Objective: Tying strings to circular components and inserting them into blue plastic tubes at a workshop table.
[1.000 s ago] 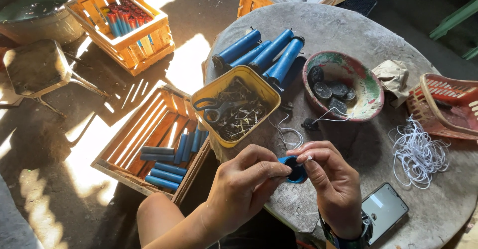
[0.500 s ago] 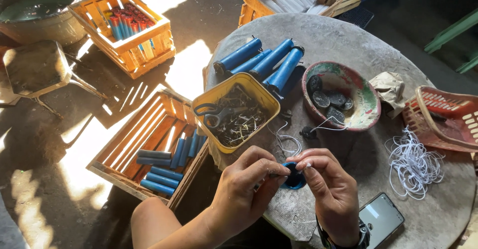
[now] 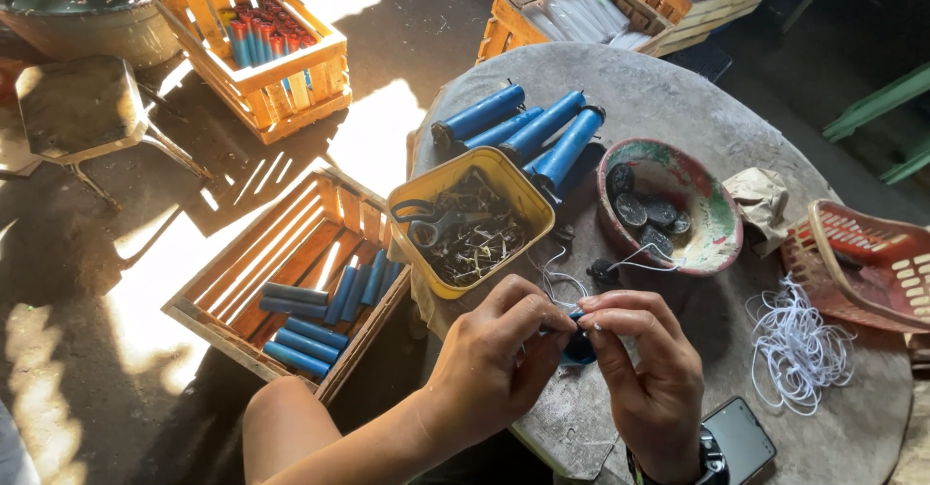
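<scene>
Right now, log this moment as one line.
left hand: pinching blue tube | right hand: pinching same tube, white string at fingertips | nearby: yellow tub, round table

Screen: one phone (image 3: pixel 739 438), at 5 o'clock on the round table (image 3: pixel 678 97), just right of the right wrist. Flat dark rectangle, rounded corners, screen dark, corner tilted toward 1 o'clock. Partly overlapped by the wrist at its left edge. No packages, labels or signs can be made out elsewhere.
</scene>
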